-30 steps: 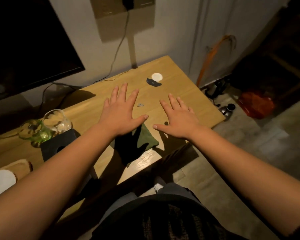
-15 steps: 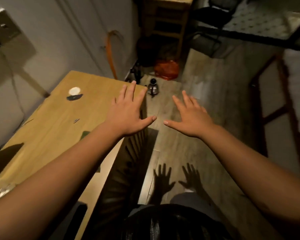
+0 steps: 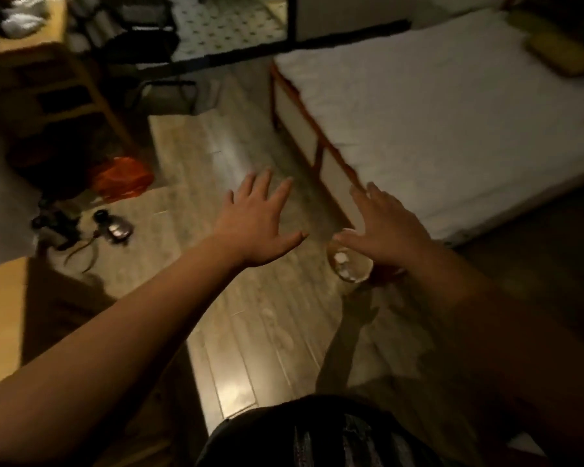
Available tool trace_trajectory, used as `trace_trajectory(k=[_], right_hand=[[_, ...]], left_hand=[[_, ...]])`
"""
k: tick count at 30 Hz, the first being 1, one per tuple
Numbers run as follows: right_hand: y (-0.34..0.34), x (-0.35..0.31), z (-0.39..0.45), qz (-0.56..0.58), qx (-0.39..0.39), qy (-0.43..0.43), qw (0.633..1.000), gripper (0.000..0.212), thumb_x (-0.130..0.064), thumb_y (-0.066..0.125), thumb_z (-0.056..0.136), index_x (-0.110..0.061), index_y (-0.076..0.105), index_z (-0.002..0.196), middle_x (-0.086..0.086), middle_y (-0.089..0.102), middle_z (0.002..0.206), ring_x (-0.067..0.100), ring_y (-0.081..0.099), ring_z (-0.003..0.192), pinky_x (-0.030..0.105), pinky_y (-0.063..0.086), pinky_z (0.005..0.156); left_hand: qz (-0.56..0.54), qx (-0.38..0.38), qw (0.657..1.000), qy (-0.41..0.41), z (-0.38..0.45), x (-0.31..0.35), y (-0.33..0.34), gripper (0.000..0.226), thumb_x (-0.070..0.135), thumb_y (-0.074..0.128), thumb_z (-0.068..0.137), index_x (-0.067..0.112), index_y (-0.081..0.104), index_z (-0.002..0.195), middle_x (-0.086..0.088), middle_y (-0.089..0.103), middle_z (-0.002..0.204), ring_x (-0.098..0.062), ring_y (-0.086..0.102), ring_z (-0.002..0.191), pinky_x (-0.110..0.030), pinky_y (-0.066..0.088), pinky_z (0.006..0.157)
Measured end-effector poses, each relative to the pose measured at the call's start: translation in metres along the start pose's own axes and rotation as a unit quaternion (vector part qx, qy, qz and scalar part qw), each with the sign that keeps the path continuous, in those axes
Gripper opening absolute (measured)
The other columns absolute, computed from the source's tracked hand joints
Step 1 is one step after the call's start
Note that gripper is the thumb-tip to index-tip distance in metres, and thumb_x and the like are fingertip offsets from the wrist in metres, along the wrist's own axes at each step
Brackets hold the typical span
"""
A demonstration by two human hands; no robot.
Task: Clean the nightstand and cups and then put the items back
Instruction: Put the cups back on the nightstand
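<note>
My left hand (image 3: 255, 224) is stretched out over the wooden floor, fingers spread, holding nothing. My right hand (image 3: 386, 227) hovers beside it, also spread and empty. Just under the right hand a clear glass cup (image 3: 349, 267) stands on the floor beside the bed; the hand is above it and I cannot tell whether they touch. Only a corner of the wooden nightstand (image 3: 0, 305) shows at the left edge, well away from both hands.
A bed with a white mattress (image 3: 452, 106) fills the right. On the floor at left lie an orange bag (image 3: 122, 178), a small kettle (image 3: 113, 227) and cords. A wooden shelf (image 3: 41, 92) and a dark chair (image 3: 159, 85) stand at the back.
My view has swung right, from the nightstand top to the floor and bed. Both hands stayed spread and empty and now hang over the floor; the glass cup has come into view.
</note>
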State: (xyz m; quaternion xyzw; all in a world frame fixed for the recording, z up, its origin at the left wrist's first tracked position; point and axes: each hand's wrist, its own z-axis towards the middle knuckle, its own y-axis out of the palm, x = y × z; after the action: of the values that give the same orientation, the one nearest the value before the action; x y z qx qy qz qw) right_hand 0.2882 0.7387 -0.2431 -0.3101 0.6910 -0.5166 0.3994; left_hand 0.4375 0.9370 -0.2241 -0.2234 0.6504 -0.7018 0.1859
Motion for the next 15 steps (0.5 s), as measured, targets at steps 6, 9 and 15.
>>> trace_trajectory(k=[6, 9, 15], right_hand=[[-0.033, 0.167, -0.051, 0.041, 0.044, 0.16, 0.985, 0.099, -0.084, 0.037, 0.071, -0.03, 0.009, 0.149, 0.004, 0.007, 0.16, 0.028, 0.013, 0.144, 0.052, 0.021, 0.113], [-0.043, 0.224, -0.075, 0.049, 0.049, 0.224, 0.972, 0.098, -0.077, 0.044, 0.073, -0.027, 0.011, 0.15, 0.005, 0.007, 0.16, 0.028, 0.012, 0.144, 0.047, 0.02, 0.115], [-0.05, 0.302, -0.105, 0.061, 0.061, 0.326, 0.941, 0.095, -0.069, 0.051, 0.08, -0.021, 0.01, 0.151, 0.009, 0.006, 0.16, 0.027, 0.01, 0.145, 0.045, 0.016, 0.116]], left_hand=[[-0.033, -0.021, 0.992, 0.119, 0.096, 0.147, 0.02, 0.094, 0.084, 0.025, 0.071, 0.032, 0.012, 0.149, -0.007, 0.011, 0.16, -0.031, 0.01, 0.146, -0.058, 0.024, 0.11], [-0.044, -0.031, 0.984, 0.172, 0.135, 0.2, 0.031, 0.092, 0.083, 0.027, 0.072, 0.035, 0.012, 0.148, -0.004, 0.012, 0.16, -0.032, 0.012, 0.145, -0.059, 0.026, 0.109], [-0.031, -0.066, 0.96, 0.269, 0.203, 0.285, 0.052, 0.09, 0.083, 0.022, 0.072, 0.036, 0.009, 0.148, -0.004, 0.008, 0.161, -0.031, 0.012, 0.145, -0.061, 0.022, 0.109]])
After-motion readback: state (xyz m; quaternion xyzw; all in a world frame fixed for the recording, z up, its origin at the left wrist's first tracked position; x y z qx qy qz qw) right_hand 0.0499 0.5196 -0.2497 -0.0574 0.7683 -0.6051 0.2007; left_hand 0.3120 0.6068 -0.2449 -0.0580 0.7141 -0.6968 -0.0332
